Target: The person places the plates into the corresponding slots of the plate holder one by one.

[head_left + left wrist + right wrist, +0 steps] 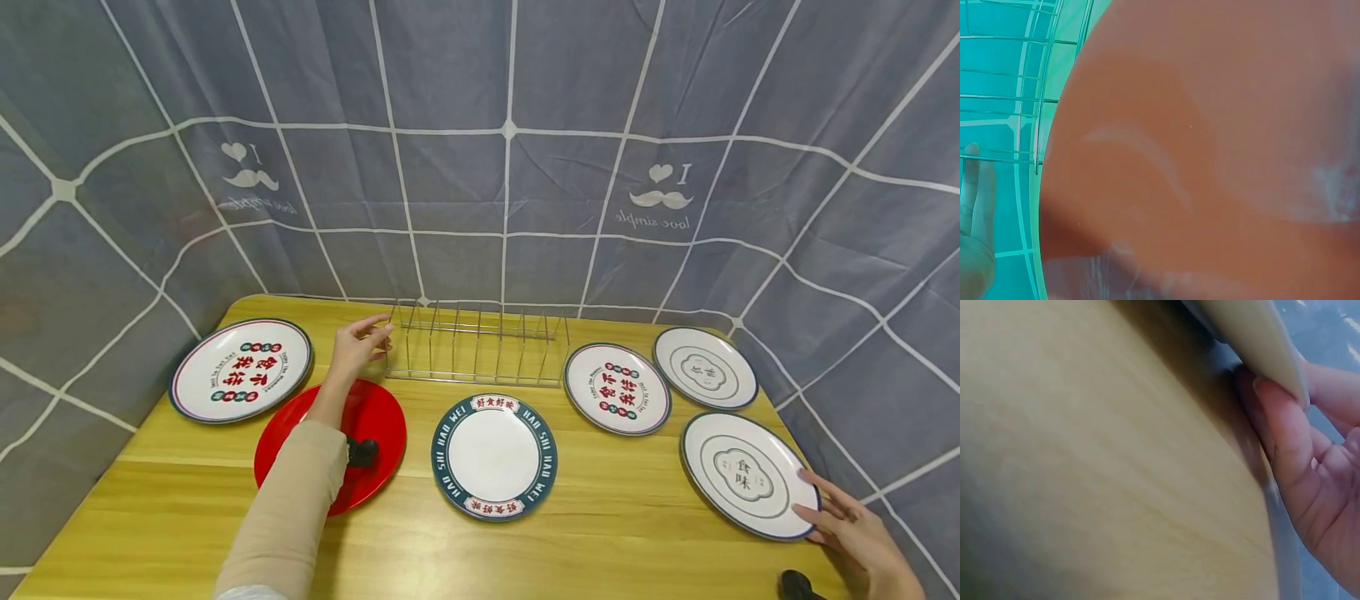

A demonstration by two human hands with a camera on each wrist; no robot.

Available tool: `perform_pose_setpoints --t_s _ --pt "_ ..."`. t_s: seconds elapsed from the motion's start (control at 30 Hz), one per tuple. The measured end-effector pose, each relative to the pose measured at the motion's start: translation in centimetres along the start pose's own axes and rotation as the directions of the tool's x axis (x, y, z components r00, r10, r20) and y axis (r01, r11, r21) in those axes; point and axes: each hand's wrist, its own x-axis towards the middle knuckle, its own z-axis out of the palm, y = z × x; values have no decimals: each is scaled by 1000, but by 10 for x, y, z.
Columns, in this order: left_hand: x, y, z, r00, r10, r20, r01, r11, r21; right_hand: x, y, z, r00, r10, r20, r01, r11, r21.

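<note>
My left hand (358, 348) is at the left end of a wire dish rack (480, 379), with thumb and fingers around its end wire. In the left wrist view, the fingers (967, 206) reach a wire beside a big red plate (1147, 156). That red plate (384, 425) lies under my left forearm, which hides part of it. Over on the right, my right hand (851, 525) pinches the rim of a white plate with a blue edge and a grey emblem (720, 479). The right wrist view shows this plate's edge (1260, 344) tilted up between thumb and fingers.
A large white plate with red lettering (217, 375) lies far left. A green-rimmed plate (495, 458) sits in front of the rack. To the rack's right are a smaller red-lettered plate (652, 392) and another emblem plate (675, 354). A grey curtain (465, 183) encloses the wooden table (600, 542).
</note>
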Motion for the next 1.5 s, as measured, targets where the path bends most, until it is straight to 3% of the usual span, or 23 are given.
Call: perform_pose_setpoints --t_s 0.17,0.27,0.33,0.4,0.47,0.57,0.73,0.8,0.87,1.03,1.13,1.23,1.33,1.4,1.5 --pt "-1 3 0 1000 -25 7 25 1000 12 -3 0 3 999 -8 40 -1 975 221" --pt "-2 7 0 999 -37 21 36 999 24 -6 2 6 994 -83 76 50 931 361" --pt "-6 14 1 998 -50 29 49 998 31 -6 3 7 978 -174 117 110 900 422" --pt "-11 23 3 998 -58 36 57 998 36 -6 5 7 947 -279 160 170 856 489" --pt "-14 28 4 997 -68 35 66 997 43 -4 9 8 903 -385 192 222 799 560" --pt "-12 26 4 997 -68 36 66 997 45 -3 14 11 844 -497 202 263 713 650" --pt "-4 12 1 997 -69 36 68 997 41 -5 16 14 749 -630 205 256 561 788" --pt "-2 8 0 997 -69 34 67 997 42 -6 15 16 722 -660 209 222 507 833" --pt "-1 5 -1 997 -65 29 63 997 44 -8 13 16 721 -667 187 215 473 855" --pt "-1 4 0 998 -54 23 53 998 40 -13 8 20 760 -645 86 246 407 880" --pt "-1 4 1 998 -56 20 55 998 41 -15 4 22 750 -661 28 270 345 899" --pt "-1 4 2 998 -51 25 50 998 46 -17 -2 23 723 -690 -20 283 270 921" --pt "0 4 1 998 -49 31 48 998 45 -17 -12 24 677 -733 -65 296 190 936" --pt "0 4 1 998 -53 32 52 998 43 -16 -21 23 642 -760 -98 324 153 934" --pt "0 4 0 998 -54 30 53 998 41 -15 -41 23 635 -760 -136 347 123 930"
